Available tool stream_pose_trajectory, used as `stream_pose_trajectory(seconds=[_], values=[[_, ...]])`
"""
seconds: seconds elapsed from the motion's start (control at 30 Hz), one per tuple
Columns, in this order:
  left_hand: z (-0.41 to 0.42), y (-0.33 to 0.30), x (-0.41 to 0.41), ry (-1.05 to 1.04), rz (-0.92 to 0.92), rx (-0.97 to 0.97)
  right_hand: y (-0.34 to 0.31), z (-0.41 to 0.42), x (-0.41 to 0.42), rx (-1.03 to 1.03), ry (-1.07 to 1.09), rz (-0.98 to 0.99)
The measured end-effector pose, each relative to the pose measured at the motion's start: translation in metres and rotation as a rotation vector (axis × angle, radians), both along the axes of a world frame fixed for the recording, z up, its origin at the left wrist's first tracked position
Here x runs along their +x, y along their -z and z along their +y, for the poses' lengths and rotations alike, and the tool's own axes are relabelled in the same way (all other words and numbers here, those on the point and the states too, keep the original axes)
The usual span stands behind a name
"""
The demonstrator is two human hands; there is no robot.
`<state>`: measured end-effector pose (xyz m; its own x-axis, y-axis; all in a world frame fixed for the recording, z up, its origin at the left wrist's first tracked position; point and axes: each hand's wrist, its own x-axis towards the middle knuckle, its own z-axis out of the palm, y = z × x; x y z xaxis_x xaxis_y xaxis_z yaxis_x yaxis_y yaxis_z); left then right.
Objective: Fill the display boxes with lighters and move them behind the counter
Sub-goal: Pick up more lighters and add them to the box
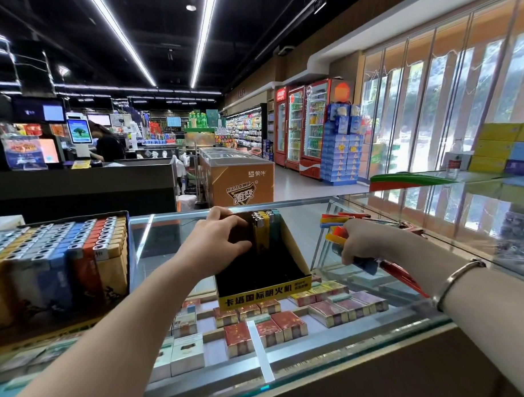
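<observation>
Lighters (263, 228) are standing upright at the 12 o'clock end of the box (264, 296), only a few so far, with most of the dark interior showing bare. The box is sitting on the glass top (378, 325), and a full box (61, 261) is resting at its 9 o'clock, just beside. The left hand (218, 244) is curling over the box's 9 o'clock wall, fingers reaching toward the standing row, though whether they are touching the lighters is hard to tell. The right hand (360, 242), at the box's 3 o'clock, is clutching a bundle (342, 234) of red, blue and yellow lighters, held well apart from the box. Judging by looks, each lighter is light, stiff and smooth plastic, likely slippery in a bunch, so a few pinched by their bodies would probably slide in more tidily than a fistful. The cardboard walls are looking thin and likely to flex; once filled, lifting from under the base or by both side walls seems safer than by the printed front lip. A glass top offers little friction, so bracing the box while loading seems wise.
</observation>
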<state>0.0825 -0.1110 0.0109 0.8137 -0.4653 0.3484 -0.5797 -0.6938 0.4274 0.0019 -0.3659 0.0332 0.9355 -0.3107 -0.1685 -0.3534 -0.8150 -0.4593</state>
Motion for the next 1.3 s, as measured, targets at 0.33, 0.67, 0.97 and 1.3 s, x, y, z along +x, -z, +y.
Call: stream_pose_trajectory(seconds=[0.33,0.67,0.97,1.3], values=[[0.001,-0.001,-0.001,0.004,-0.015,0.005,-0.032,-0.023,-0.026,-0.220,0.101,0.195],[0.001,-0.001,-0.003,0.014,-0.003,0.006,-0.021,-0.024,-0.040,-0.346,-0.023,0.261],[0.006,-0.006,-0.003,0.013,0.033,0.042,-0.012,-0.011,-0.023,0.259,-0.040,-0.034],[0.014,-0.015,-0.004,0.041,0.109,0.110,-0.035,0.075,0.027,1.293,-0.281,-0.499]])
